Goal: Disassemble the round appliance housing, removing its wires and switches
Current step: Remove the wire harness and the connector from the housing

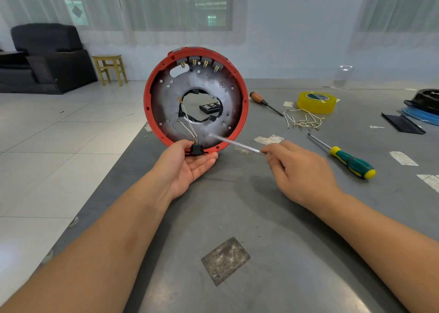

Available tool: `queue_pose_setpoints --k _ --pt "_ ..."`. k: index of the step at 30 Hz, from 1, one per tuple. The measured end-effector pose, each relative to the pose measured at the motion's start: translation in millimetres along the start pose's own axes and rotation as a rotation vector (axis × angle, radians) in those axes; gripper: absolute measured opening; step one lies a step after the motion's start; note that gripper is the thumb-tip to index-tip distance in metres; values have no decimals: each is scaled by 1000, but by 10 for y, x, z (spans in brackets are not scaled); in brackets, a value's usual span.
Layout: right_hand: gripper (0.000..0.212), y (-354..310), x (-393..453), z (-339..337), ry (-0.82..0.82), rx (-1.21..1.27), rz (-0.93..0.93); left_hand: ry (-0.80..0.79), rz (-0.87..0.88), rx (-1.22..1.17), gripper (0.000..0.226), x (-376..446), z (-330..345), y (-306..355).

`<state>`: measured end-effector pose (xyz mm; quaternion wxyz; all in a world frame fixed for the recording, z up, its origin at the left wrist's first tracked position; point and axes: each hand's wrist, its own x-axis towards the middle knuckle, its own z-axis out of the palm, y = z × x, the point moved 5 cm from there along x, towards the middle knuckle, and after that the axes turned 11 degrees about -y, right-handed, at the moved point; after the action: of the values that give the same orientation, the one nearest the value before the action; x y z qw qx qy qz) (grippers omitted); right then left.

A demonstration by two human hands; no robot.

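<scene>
Red round housing (152,91) upright on edge at counter (261,217) left rim, open side toward camera, grey plate inside, four switch terminals (199,63) at 12 o'clock. Left hand (190,163) palm up at housing's 6 o'clock, fingers spread, propping rim; black switch (196,148) with white wires (188,128) resting on fingers. Right hand (299,167) at 4 o'clock, pinching thin white wire (234,142) stretched to plate. Further right: wood-handled screwdriver (257,98), loose wire pile (304,120), yellow tape roll (317,102), green-yellow screwdriver (351,162).
</scene>
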<state>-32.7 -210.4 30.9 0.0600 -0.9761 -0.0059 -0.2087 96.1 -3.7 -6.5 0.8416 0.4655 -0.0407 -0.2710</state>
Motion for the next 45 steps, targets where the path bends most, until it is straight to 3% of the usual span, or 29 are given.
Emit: queue_pose_setpoints --k 6,11,16,24,27,32,35,40,45 --pt "19 364 59 -87 211 -106 321 1 14 -11 22 7 -13 -1" --pt "9 607 86 59 -4 -300 466 1 23 11 21 15 -7 -12" --pt "14 672 186 151 -162 -412 518 1 28 52 22 18 -1 -21" --pt "21 672 234 216 -181 -437 495 -7 46 80 21 0 33 -18" --pt "22 524 216 185 -14 -409 430 -8 51 91 21 -4 38 -15" --pt "26 -141 271 232 274 -240 141 -12 55 98 18 -3 46 -21" --pt "24 -459 352 264 372 -89 108 -21 56 106 19 1 43 -34" --pt "24 -786 556 385 347 157 153 -32 67 157 23 -9 62 -41" --pt "20 -914 640 492 327 226 191 -27 92 241 22 -12 90 -39"
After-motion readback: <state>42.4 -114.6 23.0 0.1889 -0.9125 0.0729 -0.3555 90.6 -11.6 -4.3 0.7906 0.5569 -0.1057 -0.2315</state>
